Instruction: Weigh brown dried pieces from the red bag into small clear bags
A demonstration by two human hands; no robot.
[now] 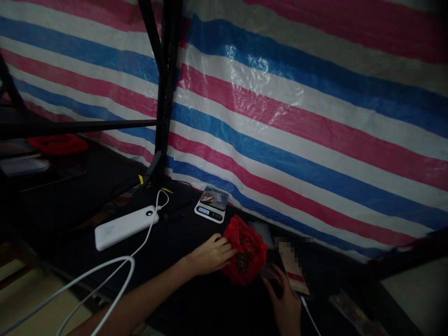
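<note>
A red bag (261, 254) stands with its mouth wide, holding many small brownish pieces (244, 261) too dim to name. My left hand (210, 254) is at its left side, fingers curled over the rim. To the right of the bag, my right hand (285, 298) pinches what looks like a small clear plastic bag (269, 271) between thumb and fingers; dim light blurs its outline. Behind the red bag is a white digital scale (209, 214) with a lit display, and a clear packet of brownish pieces (209, 198) lies on its plate.
A white power bank (122, 227) with a looping white cable (131, 266) lies at left. Right of the bag are a clear flat case (262, 232), a partly blurred phone-like object (294, 270) and clear packets (353, 310). A black post (164, 93) and striped sheeting (280, 140) rise behind.
</note>
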